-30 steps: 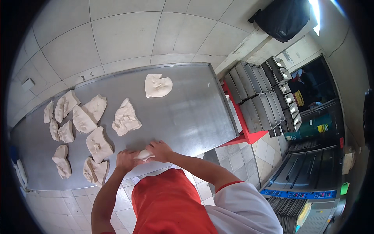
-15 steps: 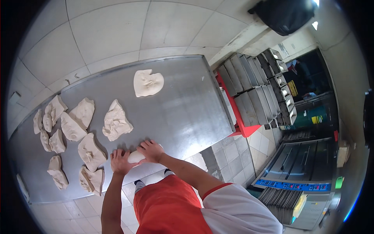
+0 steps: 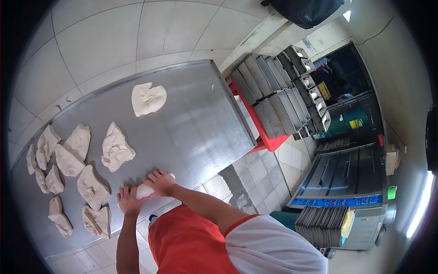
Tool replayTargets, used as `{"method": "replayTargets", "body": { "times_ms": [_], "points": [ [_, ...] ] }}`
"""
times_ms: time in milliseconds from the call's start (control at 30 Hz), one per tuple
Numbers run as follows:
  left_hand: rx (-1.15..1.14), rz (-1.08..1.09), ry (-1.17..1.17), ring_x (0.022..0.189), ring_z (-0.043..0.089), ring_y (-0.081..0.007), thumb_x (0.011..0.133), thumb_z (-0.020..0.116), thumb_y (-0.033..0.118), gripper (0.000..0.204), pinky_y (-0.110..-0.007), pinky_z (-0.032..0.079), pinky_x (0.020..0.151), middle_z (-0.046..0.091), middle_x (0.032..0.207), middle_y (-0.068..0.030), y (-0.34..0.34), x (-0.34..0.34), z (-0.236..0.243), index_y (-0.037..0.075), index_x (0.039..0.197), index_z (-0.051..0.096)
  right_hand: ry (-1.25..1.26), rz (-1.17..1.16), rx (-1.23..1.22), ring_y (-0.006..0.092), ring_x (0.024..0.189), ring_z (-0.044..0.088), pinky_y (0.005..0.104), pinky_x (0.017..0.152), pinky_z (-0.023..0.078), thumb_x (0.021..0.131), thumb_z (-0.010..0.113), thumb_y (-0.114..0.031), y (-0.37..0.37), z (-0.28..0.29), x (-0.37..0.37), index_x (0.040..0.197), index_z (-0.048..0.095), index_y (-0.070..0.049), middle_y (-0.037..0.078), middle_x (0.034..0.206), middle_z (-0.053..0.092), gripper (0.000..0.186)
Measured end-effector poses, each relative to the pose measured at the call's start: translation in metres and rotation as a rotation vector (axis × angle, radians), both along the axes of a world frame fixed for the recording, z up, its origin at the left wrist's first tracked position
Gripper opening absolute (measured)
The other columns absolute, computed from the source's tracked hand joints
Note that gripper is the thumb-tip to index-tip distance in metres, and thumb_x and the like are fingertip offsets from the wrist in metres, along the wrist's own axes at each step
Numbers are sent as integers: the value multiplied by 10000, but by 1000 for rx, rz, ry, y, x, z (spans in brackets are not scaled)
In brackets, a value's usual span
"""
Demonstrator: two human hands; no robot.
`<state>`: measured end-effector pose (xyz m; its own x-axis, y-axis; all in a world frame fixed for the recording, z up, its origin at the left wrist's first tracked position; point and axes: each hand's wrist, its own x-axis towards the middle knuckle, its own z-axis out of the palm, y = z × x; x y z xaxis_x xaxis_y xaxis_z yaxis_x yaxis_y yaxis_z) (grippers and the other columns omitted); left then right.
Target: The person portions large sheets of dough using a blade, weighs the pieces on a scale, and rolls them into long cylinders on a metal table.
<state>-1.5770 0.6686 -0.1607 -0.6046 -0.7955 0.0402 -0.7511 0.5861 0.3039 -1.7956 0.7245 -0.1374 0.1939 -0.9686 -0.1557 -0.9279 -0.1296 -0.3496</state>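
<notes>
The roll (image 3: 145, 192) lies by the surface's (image 3: 191, 123) near edge, about midway along. The left hand (image 3: 129, 200) covers its left end, the right hand (image 3: 160, 183) its right; fingers on both are spread and half bent over it, but whether they squeeze cannot be told. A crumpled dough piece (image 3: 117, 148) lies beyond; a heart-shaped piece (image 3: 149, 99) sits toward the far edge.

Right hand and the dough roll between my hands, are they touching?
Touching: the head view shows the right hand laid over the dough roll, which peeks out on both sides of it.
</notes>
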Motion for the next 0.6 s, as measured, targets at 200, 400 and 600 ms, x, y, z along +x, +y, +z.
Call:
{"method": "replayTargets", "body": {
  "times_ms": [200,400,600],
  "points": [
    [-72,85,10,1143,528,-323,568,894,456,727,-510,437,940,568,1143,-67,-20,-14,4,136,1166,633,-19,-42,-83,268,1173,563,421,976,409,732,733,-647,-17,-2,-1,1269,588,-128,88,1183,593,761],
    [357,-136,33,1106,556,-331,596,880,461,661,-540,462,893,564,1135,-99,-21,10,27,125,1113,643,-63,-53,-21,278,1177,563,429,979,427,702,751,-659,3,23,3,1229,587,-119,108,1182,589,773],
    [-76,-34,8,1102,547,-361,611,860,490,674,-552,442,904,559,1114,-116,13,5,7,132,1127,614,20,-17,-81,303,1173,548,457,976,419,748,682,-702,19,28,14,1176,640,-130,122,1190,581,716]
  ]
}}
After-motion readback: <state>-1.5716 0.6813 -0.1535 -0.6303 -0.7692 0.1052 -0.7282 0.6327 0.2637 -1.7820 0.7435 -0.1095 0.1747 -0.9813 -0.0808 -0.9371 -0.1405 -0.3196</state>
